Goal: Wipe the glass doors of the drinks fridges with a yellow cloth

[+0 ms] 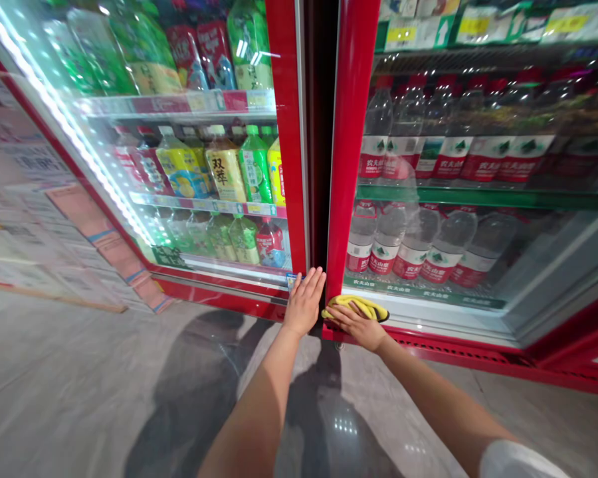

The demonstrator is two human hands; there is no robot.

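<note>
My left hand (305, 302) lies flat with fingers stretched out against the lower right corner of the left red-framed drinks fridge (288, 133). Under my right hand (356, 324) is a yellow cleaning cloth (363, 305) with a dark edge. That hand presses the cloth against the lower left corner of the right fridge's red frame (346, 166), its fingers partly over the fabric. Behind the right fridge's glass stand water bottles (431, 249) with red and white labels. Coloured drink bottles (224, 166) fill the shelves of the left fridge.
A dark narrow gap (320, 133) separates the two fridges. Stacked cartons (44, 192) stand at the left beside the left fridge. The grey floor (80, 385) is shiny, with my shadow across it. A red vented base (458, 358) runs under the right fridge.
</note>
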